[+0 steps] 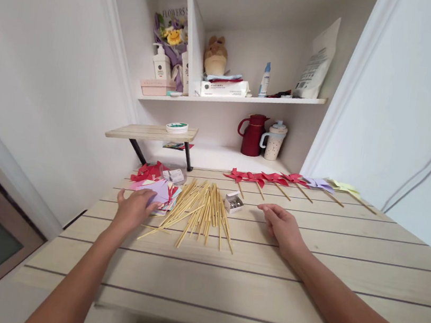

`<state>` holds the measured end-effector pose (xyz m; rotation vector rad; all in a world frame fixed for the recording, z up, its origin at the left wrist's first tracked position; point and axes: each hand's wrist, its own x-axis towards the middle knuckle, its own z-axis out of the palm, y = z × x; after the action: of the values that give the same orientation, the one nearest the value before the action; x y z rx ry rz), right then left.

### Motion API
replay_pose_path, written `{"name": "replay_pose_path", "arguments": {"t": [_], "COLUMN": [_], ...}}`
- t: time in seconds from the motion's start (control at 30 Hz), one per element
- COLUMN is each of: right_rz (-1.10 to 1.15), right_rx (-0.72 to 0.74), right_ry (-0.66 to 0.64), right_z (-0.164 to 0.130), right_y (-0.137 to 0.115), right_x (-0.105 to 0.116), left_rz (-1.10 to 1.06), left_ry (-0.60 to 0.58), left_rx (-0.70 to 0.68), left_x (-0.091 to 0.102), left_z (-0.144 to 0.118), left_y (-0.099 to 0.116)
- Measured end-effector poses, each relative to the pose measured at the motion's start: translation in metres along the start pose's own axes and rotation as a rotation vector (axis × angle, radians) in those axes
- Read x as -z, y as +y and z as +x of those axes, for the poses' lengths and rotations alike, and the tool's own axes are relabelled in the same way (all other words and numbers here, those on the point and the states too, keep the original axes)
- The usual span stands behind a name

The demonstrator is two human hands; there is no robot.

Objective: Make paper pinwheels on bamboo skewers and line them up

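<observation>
My left hand (134, 208) rests on a pile of coloured paper pieces (172, 198) at the left of the table. Its fingers are spread, touching a purple paper piece (158, 190) on top. To the right, my right hand (282, 225) lies over the bare wood with its fingers loosely bent and no object visible in them. Between the hands, many thin wooden sticks (208, 214) lie fanned out. A small white box (234, 202) of shiny metal pins, too small to make out exactly, stands open nearest my right hand.
Finished paper pinwheels on sticks, several red (275, 178), one purple (318, 184) and one yellow (344, 187), line the table's back right. Red paper shapes (148, 171) and a clear packet (173, 175) lie beneath a small raised stand (151, 132). Behind stand a red jug (254, 135) and a tumbler (275, 140).
</observation>
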<state>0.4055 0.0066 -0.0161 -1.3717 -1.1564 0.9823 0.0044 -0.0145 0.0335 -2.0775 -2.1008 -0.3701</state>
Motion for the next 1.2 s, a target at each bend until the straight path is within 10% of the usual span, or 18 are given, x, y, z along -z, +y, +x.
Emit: {"name": "replay_pose_path", "arguments": {"t": [1.2], "right_rz": [0.008], "right_rx": [-0.015], "right_ry": [-0.120], "right_z": [0.002], "right_y": [0.000], "right_x": [0.003], "left_rz": [-0.158], "left_ry": [-0.015], "left_rx": [-0.007], "left_x": [-0.008], "left_z": [0.007], "left_y": [-0.008]}}
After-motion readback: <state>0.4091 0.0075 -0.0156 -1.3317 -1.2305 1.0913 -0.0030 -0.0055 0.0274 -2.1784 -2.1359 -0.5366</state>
